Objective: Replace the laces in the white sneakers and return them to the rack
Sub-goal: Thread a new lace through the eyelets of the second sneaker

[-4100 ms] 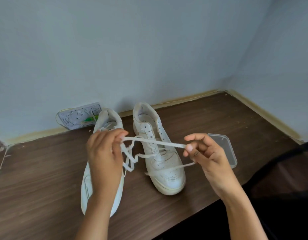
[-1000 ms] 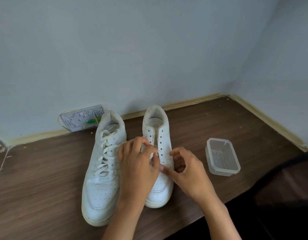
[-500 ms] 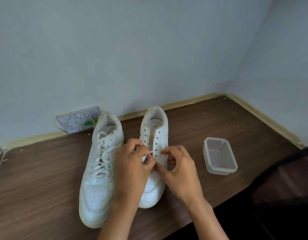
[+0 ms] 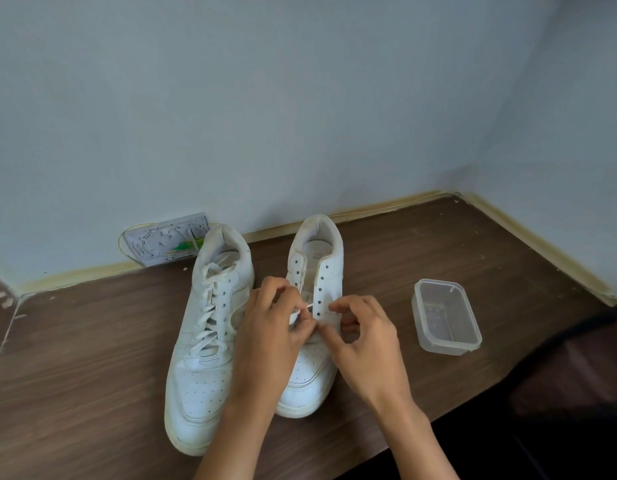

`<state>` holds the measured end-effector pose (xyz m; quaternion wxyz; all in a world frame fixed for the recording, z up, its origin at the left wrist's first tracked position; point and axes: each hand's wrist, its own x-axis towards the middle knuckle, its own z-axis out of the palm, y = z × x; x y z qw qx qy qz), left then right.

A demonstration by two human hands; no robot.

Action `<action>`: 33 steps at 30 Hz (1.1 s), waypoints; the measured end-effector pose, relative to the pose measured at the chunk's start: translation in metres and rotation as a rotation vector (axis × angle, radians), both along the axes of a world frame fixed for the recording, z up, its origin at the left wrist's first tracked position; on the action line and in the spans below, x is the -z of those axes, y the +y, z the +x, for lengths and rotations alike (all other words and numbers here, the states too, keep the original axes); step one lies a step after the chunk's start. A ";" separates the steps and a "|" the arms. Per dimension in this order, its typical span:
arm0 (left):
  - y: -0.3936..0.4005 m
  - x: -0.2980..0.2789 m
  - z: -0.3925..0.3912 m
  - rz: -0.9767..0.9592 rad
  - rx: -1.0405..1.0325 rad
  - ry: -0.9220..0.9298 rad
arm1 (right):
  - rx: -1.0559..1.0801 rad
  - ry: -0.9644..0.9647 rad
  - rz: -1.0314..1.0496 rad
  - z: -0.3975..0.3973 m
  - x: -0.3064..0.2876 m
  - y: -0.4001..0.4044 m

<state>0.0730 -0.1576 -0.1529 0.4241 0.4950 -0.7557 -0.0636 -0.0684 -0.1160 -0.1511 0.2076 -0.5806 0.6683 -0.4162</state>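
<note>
- Hands crowd the middle of the right sneaker [image 4: 315, 271], so we cannot see its lower eyelets or much of its tongue; only the upper eyelets, heel collar and toe cap show.
- Our left hand [image 4: 270, 336] has thumb and forefinger curled together, pinching a short white lace tip [image 4: 308, 305] that pokes out just above the knuckles over the sneaker's throat.
- Our right hand [image 4: 367, 344] sits just beside it with fingers curled over the right eyelet row; we think the fingertips pinch the eyelet flap, but the contact is hard to make out.
- Where the remainder of that lace runs we cannot tell; the hands cover it.
- Both sneakers stand side by side, toes towards us, on the brown wooden table [image 4: 75, 368]; the left sneaker [image 4: 204, 341] is fully laced.
- Forearms are cut off by the bottom edge.
- A clear plastic container [image 4: 445, 317] sits on the table, well apart to the right of the shoes; its contents are too faint to name.
- A grey patterned plate [image 4: 161, 242] with something green leans against the wall behind the left sneaker; its detail is blurred.
- Four seconds ago we held a long lace stretched between both hands above the shoes and the left sneaker looked unlaced; since then the hands have come down onto the right sneaker.
- Over the last second the hands have stayed in nearly the same place.
</note>
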 end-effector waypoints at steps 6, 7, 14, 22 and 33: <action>-0.002 0.001 -0.001 -0.040 -0.024 -0.013 | 0.129 0.107 -0.071 0.013 0.003 -0.005; -0.003 0.002 -0.002 -0.036 -0.022 -0.019 | 0.142 0.100 -0.076 0.014 0.003 -0.006; -0.004 0.004 0.000 0.049 -0.017 -0.015 | 0.169 -0.030 -0.076 0.012 0.000 -0.008; -0.003 -0.001 0.002 -0.015 0.029 0.064 | 0.162 0.120 -0.046 0.017 0.003 -0.008; -0.009 0.009 0.012 0.082 0.144 0.014 | 0.230 0.146 -0.037 0.021 -0.007 -0.010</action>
